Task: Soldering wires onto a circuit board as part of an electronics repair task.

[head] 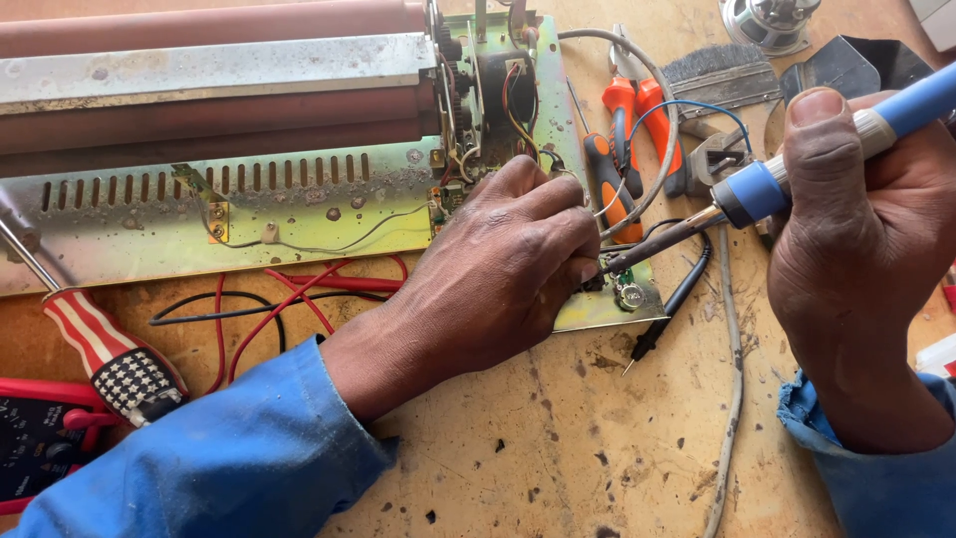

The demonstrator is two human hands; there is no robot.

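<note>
A blue soldering iron (797,169) is gripped in the right hand (861,249).
Its tip is brought beside the left hand (498,269), whose fingers (568,234) are pinched on thin wire at the metal chassis (289,214) on the desk (558,448).

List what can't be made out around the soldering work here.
- Head view: the iron's tip and the joint, hidden behind the left hand.
- Meter, cut by the left edge.
- Iron's handle end, cut by the right edge past the right hand.
- Small board parts, too small.
</note>
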